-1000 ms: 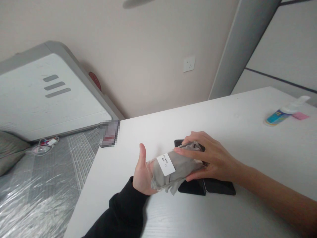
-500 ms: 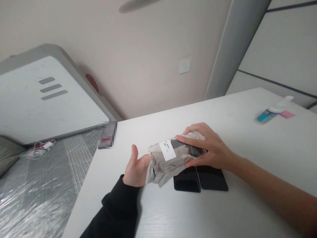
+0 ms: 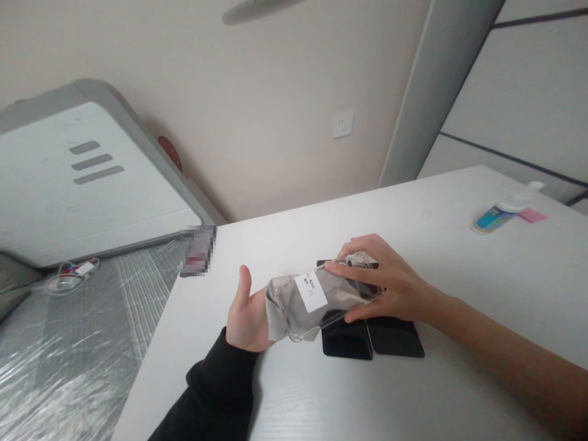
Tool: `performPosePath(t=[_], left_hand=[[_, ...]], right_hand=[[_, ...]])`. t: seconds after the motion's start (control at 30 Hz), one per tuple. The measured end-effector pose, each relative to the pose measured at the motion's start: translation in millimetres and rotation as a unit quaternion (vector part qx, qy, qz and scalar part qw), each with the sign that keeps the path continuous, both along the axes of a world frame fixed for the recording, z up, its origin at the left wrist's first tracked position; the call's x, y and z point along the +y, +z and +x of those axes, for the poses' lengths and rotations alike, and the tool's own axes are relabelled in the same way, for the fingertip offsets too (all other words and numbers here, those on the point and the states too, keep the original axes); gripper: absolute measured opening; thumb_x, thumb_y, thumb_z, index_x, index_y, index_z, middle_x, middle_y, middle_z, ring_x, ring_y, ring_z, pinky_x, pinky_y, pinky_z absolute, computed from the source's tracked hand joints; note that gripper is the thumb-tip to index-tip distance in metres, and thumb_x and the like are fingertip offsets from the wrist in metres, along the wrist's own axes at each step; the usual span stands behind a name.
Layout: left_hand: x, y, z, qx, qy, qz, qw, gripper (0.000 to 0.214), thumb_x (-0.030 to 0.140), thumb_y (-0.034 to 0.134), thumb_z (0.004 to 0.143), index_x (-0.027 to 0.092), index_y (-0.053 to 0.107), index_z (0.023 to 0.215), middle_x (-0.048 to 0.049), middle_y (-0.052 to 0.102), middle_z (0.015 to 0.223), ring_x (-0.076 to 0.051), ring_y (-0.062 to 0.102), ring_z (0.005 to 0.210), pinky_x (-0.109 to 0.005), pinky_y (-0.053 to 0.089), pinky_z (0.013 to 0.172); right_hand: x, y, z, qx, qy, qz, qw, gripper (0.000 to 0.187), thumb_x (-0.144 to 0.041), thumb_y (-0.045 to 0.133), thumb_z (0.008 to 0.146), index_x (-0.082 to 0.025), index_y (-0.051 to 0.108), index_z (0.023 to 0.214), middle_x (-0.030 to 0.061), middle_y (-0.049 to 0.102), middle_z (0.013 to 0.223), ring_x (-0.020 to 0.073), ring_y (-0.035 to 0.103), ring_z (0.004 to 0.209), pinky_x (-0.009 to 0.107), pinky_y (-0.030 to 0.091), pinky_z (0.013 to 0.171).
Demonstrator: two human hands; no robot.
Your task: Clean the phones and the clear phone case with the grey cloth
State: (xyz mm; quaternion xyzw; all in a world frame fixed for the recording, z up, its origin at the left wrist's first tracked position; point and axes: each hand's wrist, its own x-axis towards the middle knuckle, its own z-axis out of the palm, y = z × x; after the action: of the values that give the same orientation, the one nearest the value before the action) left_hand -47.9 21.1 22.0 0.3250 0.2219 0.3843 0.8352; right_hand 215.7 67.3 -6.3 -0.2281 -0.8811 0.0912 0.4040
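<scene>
My right hand point(image 3: 390, 275) is closed around the right end of a clear phone case point(image 3: 337, 291), thumb on the near edge and fingers along the far edge. A white label point(image 3: 311, 291) with dark writing is on the case. Grey cloth point(image 3: 277, 304) shows through the clear case and folds out at its left end. My left hand point(image 3: 248, 312) lies palm up under the cloth, thumb raised, its other fingers hidden by cloth and case. Just below the case, a black phone point(image 3: 346, 340) lies beside another black phone point(image 3: 396, 338), both partly covered from view.
The white table point(image 3: 303, 398) carries a spray bottle point(image 3: 498, 214) with a pink item point(image 3: 531, 215) behind it at the far right. A pixelated object point(image 3: 197, 251) sits at the left edge. Behind are a wall socket point(image 3: 343, 124) and a white-grey panel point(image 3: 101, 184).
The phone case has tilted and shifted slightly toward the near side. The cloth now wraps up over its left end. Both hands have moved only a little.
</scene>
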Motion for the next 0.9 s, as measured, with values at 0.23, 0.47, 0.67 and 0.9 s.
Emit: performPosePath(t=[0.23,0.47,0.67,0.9], left_hand=[[-4,-5.3,7,0.000,-0.040,-0.007,0.999,0.089,0.076,0.052,0.087,0.007,0.055,0.143,-0.0253,0.060,0.142,-0.042,0.051,0.139,-0.046,0.048,0.106],[-10,-16.8,9,0.022,-0.027,-0.031,0.999,0.073,0.057,0.070,0.080,0.007,0.063,0.134,-0.0214,0.071,0.128,-0.043,0.062,0.126,-0.050,0.047,0.106],[-11,-10.7,16,0.017,-0.042,-0.032,0.998,0.075,0.033,0.071,0.063,0.005,0.063,0.132,-0.0198,0.075,0.117,-0.043,0.071,0.107,-0.048,0.055,0.089],[-16,-8.5,25,-0.020,-0.005,-0.045,0.999,0.078,0.029,0.063,0.057,0.005,0.064,0.131,-0.0203,0.074,0.119,-0.042,0.071,0.104,-0.047,0.055,0.086]], right_hand=[[-8,-2.8,-7,-0.016,0.007,0.003,1.000,0.064,-0.060,0.072,0.085,-0.031,0.060,0.141,0.0104,0.060,0.118,0.0283,0.057,0.108,0.048,0.049,0.096],[-12,-3.0,-11,-0.023,0.033,-0.013,0.999,0.063,-0.060,0.070,0.087,-0.028,0.057,0.141,0.0104,0.060,0.117,0.0267,0.055,0.108,0.044,0.049,0.094],[-18,1.6,-15,0.014,0.035,-0.085,0.996,0.083,-0.062,0.079,0.078,-0.027,0.045,0.145,0.0107,0.063,0.118,0.0281,0.060,0.108,0.046,0.051,0.096],[-21,-11.6,-18,0.093,0.026,-0.145,0.985,0.096,-0.060,0.087,0.068,-0.026,0.037,0.142,0.0121,0.061,0.121,0.0279,0.064,0.105,0.042,0.054,0.089]])
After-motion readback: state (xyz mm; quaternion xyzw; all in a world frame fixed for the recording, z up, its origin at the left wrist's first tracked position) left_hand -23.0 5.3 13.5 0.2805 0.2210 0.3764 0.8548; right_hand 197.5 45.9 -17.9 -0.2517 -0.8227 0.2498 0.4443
